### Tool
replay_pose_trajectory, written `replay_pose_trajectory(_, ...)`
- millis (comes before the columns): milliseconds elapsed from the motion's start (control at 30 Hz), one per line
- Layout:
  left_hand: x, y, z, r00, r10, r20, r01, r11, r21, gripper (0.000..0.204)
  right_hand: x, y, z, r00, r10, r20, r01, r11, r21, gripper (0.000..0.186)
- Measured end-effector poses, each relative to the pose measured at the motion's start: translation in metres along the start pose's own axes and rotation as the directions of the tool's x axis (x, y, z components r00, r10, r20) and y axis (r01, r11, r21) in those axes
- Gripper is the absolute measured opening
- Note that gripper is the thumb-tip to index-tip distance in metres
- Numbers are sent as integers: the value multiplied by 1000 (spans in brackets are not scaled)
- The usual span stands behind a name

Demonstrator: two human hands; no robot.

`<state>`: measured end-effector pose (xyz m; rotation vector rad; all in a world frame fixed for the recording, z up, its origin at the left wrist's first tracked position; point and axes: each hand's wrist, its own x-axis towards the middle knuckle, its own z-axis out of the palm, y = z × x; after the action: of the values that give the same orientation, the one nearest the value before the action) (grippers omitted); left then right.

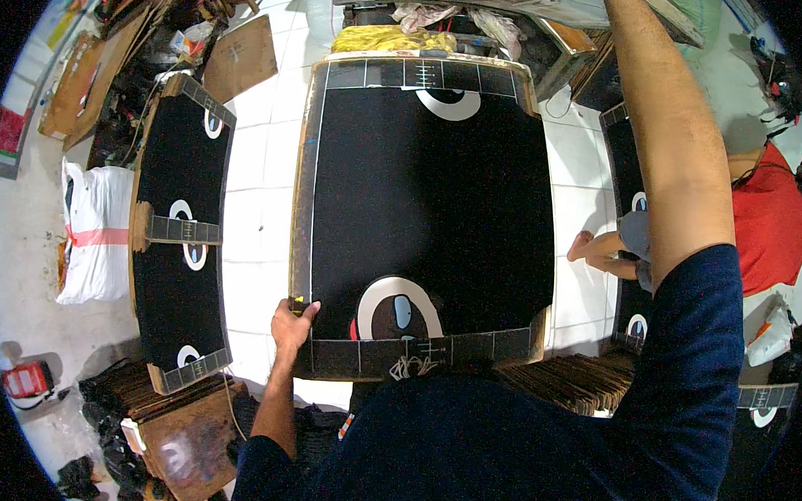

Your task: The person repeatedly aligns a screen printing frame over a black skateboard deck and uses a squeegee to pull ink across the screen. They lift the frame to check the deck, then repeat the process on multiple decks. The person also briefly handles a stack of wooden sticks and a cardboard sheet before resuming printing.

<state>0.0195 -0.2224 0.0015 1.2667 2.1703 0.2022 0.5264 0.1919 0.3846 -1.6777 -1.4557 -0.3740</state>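
Observation:
A large black fabric panel [431,189] lies before me on a wooden board [306,182], with white-and-blue eye-like prints at its far and near ends. Dark strips with white ruled lines [374,74] cross both ends. At the near left corner, my left hand [290,328] is closed, thumb and fingers pinching a small yellow-and-black thing [298,305] against the board's edge. Its exact kind is too small to tell. My right arm [683,147] reaches up along the right side past the top of the picture, so my right hand is out of sight.
Similar black panels on boards stand left [184,157] and right [616,157]. Someone in a red garment [770,224] sits at the right, feet near the tiled aisle. Stacked boards [576,378] lie at near right, a white sack [98,235] at left, yellow cloth [389,39] beyond.

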Motion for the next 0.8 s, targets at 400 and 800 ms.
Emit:
replay_pose_trajectory(400, 5, 5, -1, 1000, 10, -30, -9, 1000, 23, 83, 26, 3, 6, 995, -94, 35, 94, 996, 8, 29)
replay_pose_trajectory(800, 35, -28, 33, 998, 52, -17, -50, 994, 96, 77, 28, -2, 2, 997, -79, 22, 79, 996, 35, 29)
